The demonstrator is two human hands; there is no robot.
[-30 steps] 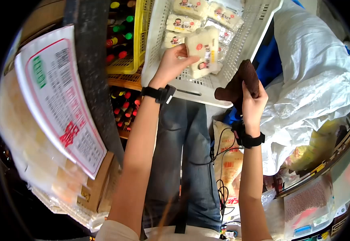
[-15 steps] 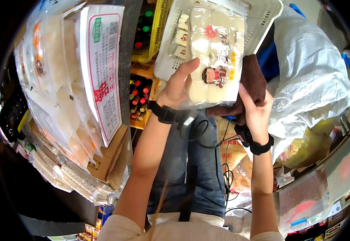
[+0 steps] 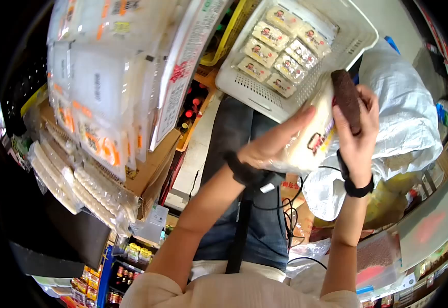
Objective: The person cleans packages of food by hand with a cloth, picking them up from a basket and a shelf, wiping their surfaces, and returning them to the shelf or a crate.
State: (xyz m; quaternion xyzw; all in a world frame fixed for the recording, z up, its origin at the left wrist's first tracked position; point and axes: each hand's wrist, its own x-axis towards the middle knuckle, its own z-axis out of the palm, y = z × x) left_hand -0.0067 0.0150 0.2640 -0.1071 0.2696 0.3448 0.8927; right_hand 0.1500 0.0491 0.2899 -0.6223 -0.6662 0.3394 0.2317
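A clear plastic pack of white, rounded food pieces (image 3: 313, 136) with a printed label is tilted up on its side in front of me. My left hand (image 3: 280, 136) grips it from the left, with the thumb along its near face. In my right hand (image 3: 360, 126) is a folded brown cloth (image 3: 346, 97), fingers wrapped around it and pressed at the right side of the pack. Just beyond both hands stands a white perforated plastic crate (image 3: 247, 92), holding several small labelled packs (image 3: 270, 36) of white food in rows.
Tall bagged packs (image 3: 95, 82) and a printed white carton panel (image 3: 180, 77) stand at left, above a cardboard box (image 3: 157, 161). A large white woven sack (image 3: 403, 113) fills the right. Black cables (image 3: 290, 205) hang by my legs. Crated bottles (image 3: 190, 113) sit behind the carton.
The pack has moved down and right out of the crate area and been turned from face-up onto its side. The cloth has moved with it, and the small packs in the crate now show.
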